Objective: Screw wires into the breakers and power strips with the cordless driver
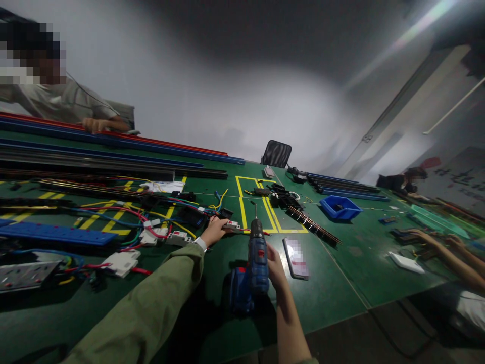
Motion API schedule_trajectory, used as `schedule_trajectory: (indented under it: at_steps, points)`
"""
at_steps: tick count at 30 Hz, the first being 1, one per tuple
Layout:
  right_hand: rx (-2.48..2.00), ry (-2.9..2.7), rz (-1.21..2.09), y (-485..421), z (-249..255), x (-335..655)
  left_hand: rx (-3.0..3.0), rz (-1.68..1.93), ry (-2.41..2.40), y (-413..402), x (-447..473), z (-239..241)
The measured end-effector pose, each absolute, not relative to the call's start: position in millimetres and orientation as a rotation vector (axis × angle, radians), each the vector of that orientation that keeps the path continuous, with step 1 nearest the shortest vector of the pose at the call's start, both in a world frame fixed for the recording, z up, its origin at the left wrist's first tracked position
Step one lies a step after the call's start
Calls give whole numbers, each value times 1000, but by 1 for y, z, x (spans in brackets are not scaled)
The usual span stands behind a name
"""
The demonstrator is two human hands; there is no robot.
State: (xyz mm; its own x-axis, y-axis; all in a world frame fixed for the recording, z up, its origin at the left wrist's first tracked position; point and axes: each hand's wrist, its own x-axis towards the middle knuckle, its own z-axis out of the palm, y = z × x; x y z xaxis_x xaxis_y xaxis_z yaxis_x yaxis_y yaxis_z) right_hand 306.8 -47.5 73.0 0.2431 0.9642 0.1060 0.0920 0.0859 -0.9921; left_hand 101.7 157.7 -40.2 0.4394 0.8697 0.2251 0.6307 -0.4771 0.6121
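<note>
My left hand reaches forward over the green table and grips a small white circuit breaker with a red part on it. A red wire runs from the breaker toward the right. Close by on the right is a blue cordless drill, its chuck and thin bit pointing away from me and its battery on the left. My right hand is closed against the drill's right side, its fingers partly hidden behind the body. Just right of that hand lies a phone.
Left of my arm lie tangled coloured wires, white breakers and a blue strip. Long rails stretch along the far left, near a seated person. A blue bin and copper-coloured bars are to the right. Another person's hands work farther right.
</note>
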Motion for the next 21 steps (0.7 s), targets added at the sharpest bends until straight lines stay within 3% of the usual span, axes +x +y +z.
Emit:
schedule_trajectory:
  at_steps: [5,13,21]
  points:
    - [-1111,-1067,1270,-113,49,310,2261,732,1229,159,101,-43]
    - [-1278,-1253,900,-89,75,248,2264,746,1224,156,99,-38]
    - [-1397,-1085,895,-93,62,238,2303,800,1197,157,99,-40]
